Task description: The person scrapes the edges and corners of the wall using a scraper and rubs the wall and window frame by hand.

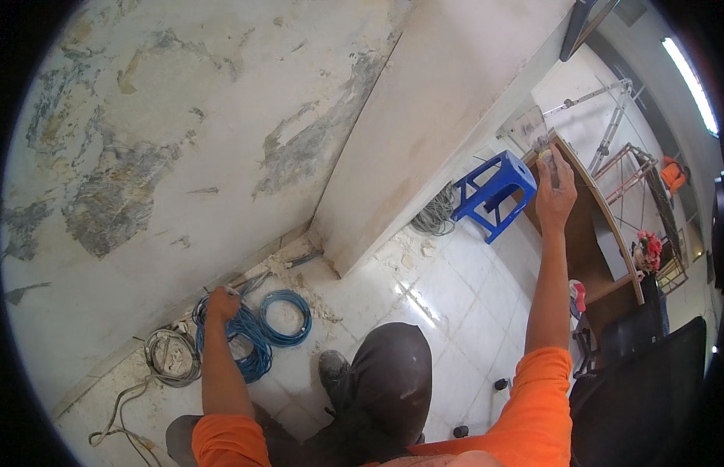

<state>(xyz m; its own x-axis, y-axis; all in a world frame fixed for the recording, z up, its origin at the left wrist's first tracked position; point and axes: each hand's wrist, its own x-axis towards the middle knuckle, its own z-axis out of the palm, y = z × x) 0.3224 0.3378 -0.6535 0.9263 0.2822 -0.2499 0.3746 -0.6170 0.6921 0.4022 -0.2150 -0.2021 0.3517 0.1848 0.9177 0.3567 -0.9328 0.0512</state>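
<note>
My right hand (pixel 555 191) is raised far out to the right, its fingers closed round the small yellowish handle of a scraper (pixel 527 127) with a flat greyish blade. In front of the wall's foot, my left hand (pixel 223 302) is low, with fingers curled in. It is just over a bundle of blue cable (pixel 251 342); what it grips is hidden. A smaller blue cable coil (pixel 285 317) lies to the right of that bundle, and a grey cable coil (pixel 172 356) to the left.
Plaster is peeling off the wall (pixel 183 148), which meets a pillar (pixel 432 101). Crumbs lie along its foot on the tiled floor (pixel 447 303). A blue plastic stool (pixel 498 194), a wooden desk (pixel 583 233), a black chair (pixel 638 397) and scaffolding (pixel 611 128) stand rightward. Another person (pixel 674 176) wears orange.
</note>
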